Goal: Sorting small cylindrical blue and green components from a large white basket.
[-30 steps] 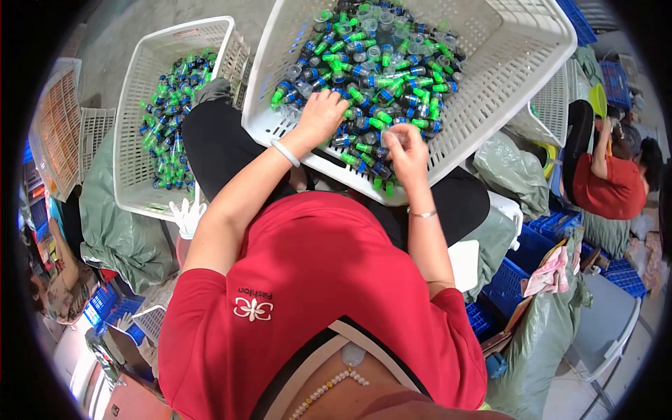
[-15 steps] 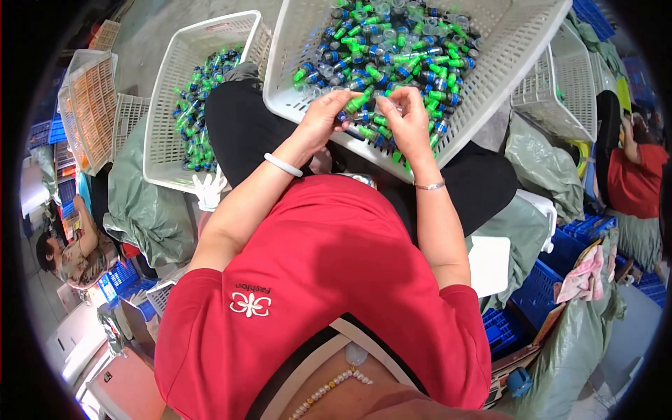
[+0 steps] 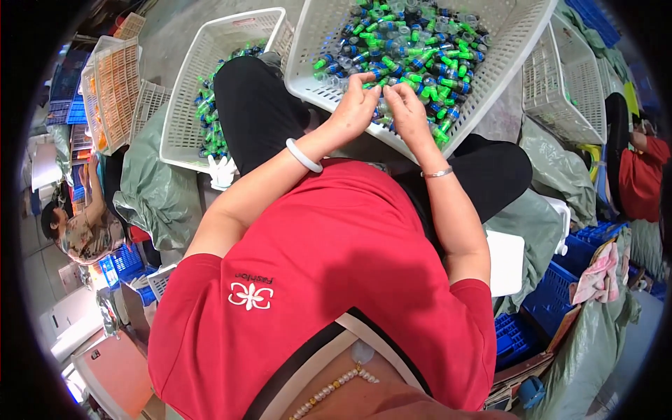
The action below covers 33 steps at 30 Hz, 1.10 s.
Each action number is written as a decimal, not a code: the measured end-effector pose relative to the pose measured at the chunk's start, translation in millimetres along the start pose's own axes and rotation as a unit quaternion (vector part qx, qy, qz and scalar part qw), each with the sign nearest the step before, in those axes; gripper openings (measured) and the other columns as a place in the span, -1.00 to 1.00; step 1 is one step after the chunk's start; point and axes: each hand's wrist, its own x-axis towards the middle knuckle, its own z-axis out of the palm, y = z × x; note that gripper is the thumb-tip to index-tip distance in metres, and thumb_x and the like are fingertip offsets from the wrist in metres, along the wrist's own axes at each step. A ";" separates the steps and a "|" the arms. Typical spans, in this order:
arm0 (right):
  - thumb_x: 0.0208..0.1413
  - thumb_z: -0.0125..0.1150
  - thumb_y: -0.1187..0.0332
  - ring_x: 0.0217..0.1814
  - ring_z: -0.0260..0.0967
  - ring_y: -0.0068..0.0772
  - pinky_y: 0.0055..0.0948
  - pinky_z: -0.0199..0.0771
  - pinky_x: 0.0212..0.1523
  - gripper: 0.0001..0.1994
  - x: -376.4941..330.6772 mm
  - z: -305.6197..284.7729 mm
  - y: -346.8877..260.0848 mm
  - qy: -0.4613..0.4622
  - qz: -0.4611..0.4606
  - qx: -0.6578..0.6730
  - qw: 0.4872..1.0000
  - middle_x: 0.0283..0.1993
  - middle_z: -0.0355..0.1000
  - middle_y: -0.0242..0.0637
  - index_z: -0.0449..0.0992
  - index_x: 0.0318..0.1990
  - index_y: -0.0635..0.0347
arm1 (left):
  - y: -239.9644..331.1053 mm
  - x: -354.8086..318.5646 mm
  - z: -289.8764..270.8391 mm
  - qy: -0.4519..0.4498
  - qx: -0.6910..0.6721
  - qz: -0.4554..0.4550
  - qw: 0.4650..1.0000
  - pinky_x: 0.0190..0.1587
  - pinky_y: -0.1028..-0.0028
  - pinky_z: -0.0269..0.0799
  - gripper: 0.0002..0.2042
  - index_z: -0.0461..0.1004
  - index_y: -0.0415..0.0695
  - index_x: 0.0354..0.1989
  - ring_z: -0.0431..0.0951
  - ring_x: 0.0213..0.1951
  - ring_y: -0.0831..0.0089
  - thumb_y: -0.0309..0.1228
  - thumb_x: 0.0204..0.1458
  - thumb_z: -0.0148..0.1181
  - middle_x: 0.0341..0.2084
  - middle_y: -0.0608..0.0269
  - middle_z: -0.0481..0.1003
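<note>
My left hand (image 3: 354,110) and my right hand (image 3: 411,119) meet fingertip to fingertip over the near edge of a white slatted plastic basket (image 3: 305,66). In the basket lies a heap of small plastic bottle-shaped pieces (image 3: 420,52) in green, blue, dark and clear. The left index finger reaches forward over the heap, with the other fingers curled in. Thumb and fingers of the right hand are pinched together. Whatever sits between the fingertips is too small and covered to make out.
Left of my knee stands a second white basket (image 3: 183,91) with similar pieces; a white glove (image 3: 222,172) hangs at its near edge. Another white basket (image 3: 560,84) is at the right. Green plastic sacks (image 3: 157,189) and blue crates (image 3: 549,287) flank me. People sit at both sides.
The green piece between my fingers half a second ago no longer shows there. My left hand has moved right and its index finger has stretched forward. The whole view has shifted slightly.
</note>
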 end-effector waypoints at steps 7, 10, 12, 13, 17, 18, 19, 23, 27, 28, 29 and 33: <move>0.23 0.06 0.15 -0.38 0.27 -0.54 -0.50 0.32 -0.32 -0.70 -19.3 31.2 1.9 0.025 0.050 0.060 0.997 -0.44 0.37 -0.32 0.38 -0.30 0.25 | -10.1 -10.5 -6.2 0.049 0.077 0.162 0.983 -0.57 0.37 0.30 -0.66 0.12 -0.09 0.16 0.36 -0.62 0.42 -0.36 0.24 -0.10 -0.56 0.18 0.40; 0.23 0.07 0.15 -0.40 0.26 -0.55 -0.49 0.31 -0.36 -0.71 -27.4 35.0 -2.9 0.018 0.108 0.130 0.986 -0.45 0.36 -0.34 0.37 -0.28 0.23 | -2.3 -25.3 -11.7 0.074 0.238 0.241 0.938 -0.51 0.34 0.32 -0.65 0.11 -0.08 0.18 0.36 -0.60 0.42 -0.41 0.23 -0.10 -0.56 0.16 0.40; 0.21 0.10 0.16 -0.42 0.27 -0.54 -0.47 0.32 -0.40 -0.73 -33.4 36.5 -6.3 0.004 0.173 0.236 0.956 -0.45 0.35 -0.36 0.37 -0.27 0.22 | 9.0 -25.6 -20.0 0.050 0.231 0.207 0.950 -0.45 0.30 0.35 -0.66 0.13 -0.11 0.16 0.43 -0.53 0.30 -0.41 0.22 -0.09 -0.53 0.08 0.43; 0.21 0.10 0.16 -0.42 0.27 -0.54 -0.47 0.32 -0.40 -0.73 -33.8 37.0 -6.9 0.004 0.174 0.234 0.957 -0.45 0.35 -0.36 0.37 -0.27 0.22 | 17.7 -25.6 -25.5 0.024 0.225 0.173 0.959 -0.39 0.26 0.38 -0.67 0.15 -0.13 0.14 0.49 -0.46 0.18 -0.41 0.21 -0.09 -0.51 0.00 0.46; 0.14 0.18 0.15 -0.49 0.32 -0.50 -0.41 0.33 -0.48 -0.71 -36.9 37.3 -9.2 -0.009 -0.117 -0.014 0.993 -0.48 0.35 -0.38 0.37 -0.23 0.21 | -8.3 -6.6 -46.5 -0.003 0.135 0.170 0.976 -0.40 0.14 0.41 -0.68 0.18 -0.14 0.12 0.54 -0.45 0.00 -0.40 0.20 -0.07 -0.52 -0.08 0.49; 0.13 0.20 0.15 -0.52 0.32 -0.50 -0.41 0.33 -0.50 -0.70 -34.2 34.2 -14.3 -0.008 -0.190 -0.088 0.978 -0.50 0.34 -0.39 0.38 -0.24 0.21 | -6.6 -4.3 -48.2 -0.008 0.092 0.187 0.978 -0.43 0.10 0.40 -0.68 0.19 -0.13 0.11 0.54 -0.49 -0.04 -0.39 0.20 -0.06 -0.53 -0.08 0.49; 0.11 0.21 0.15 -0.55 0.31 -0.50 -0.41 0.33 -0.51 -0.70 -31.4 31.7 -19.6 -0.009 -0.261 -0.161 0.952 -0.52 0.33 -0.40 0.39 -0.24 0.22 | -6.0 -5.9 -48.8 -0.010 0.088 0.186 0.979 -0.43 0.10 0.40 -0.68 0.19 -0.13 0.11 0.54 -0.49 -0.04 -0.39 0.20 -0.06 -0.53 -0.08 0.49; 0.11 0.22 0.14 -0.61 0.24 -0.57 -0.46 0.27 -0.56 -0.70 -33.3 35.3 -16.4 -0.032 -0.240 -0.208 0.948 -0.58 0.29 -0.47 0.42 -0.28 0.22 | -2.3 -16.4 -53.8 -0.045 0.058 0.176 0.982 -0.46 0.11 0.41 -0.69 0.23 -0.08 0.11 0.53 -0.51 -0.06 -0.39 0.19 -0.04 -0.52 -0.07 0.50; 0.18 0.14 0.14 -0.61 0.15 -0.65 -0.59 0.16 -0.61 -0.72 -41.7 38.6 -18.2 -0.126 0.066 0.020 0.990 -0.61 0.22 -0.51 0.43 -0.29 0.20 | 1.1 -26.9 -59.5 -0.021 0.132 0.182 0.974 -0.43 0.21 0.43 -0.70 0.26 -0.03 0.11 0.55 -0.45 0.02 -0.43 0.19 -0.05 -0.47 -0.03 0.51; 0.22 0.10 0.14 -0.60 0.13 -0.67 -0.63 0.11 -0.62 -0.73 -43.7 41.9 -19.5 -0.159 0.196 0.130 0.959 -0.62 0.19 -0.51 0.43 -0.28 0.19 | -2.8 -30.0 -60.3 -0.021 0.138 0.194 0.971 -0.42 0.26 0.43 -0.69 0.26 -0.03 0.12 0.54 -0.45 0.09 -0.44 0.19 -0.05 -0.46 0.01 0.49; 0.22 0.10 0.14 -0.60 0.13 -0.67 -0.63 0.11 -0.62 -0.73 -44.4 45.5 -19.6 -0.160 0.196 0.128 0.959 -0.62 0.19 -0.51 0.43 -0.28 0.19 | -5.8 -32.3 -61.2 -0.020 0.144 0.206 0.968 -0.40 0.31 0.43 -0.69 0.27 -0.02 0.13 0.54 -0.44 0.16 -0.45 0.20 -0.06 -0.45 0.04 0.48; 0.22 0.09 0.14 -0.62 0.04 -0.73 -0.68 0.04 -0.61 -0.73 -46.8 59.1 -16.2 -0.137 0.230 0.141 0.953 -0.60 0.17 -0.52 0.43 -0.30 0.17 | -16.7 -26.9 -76.8 0.000 0.113 0.238 0.965 -0.39 0.36 0.43 -0.70 0.31 -0.02 0.10 0.54 -0.45 0.24 -0.47 0.19 -0.05 -0.45 0.08 0.48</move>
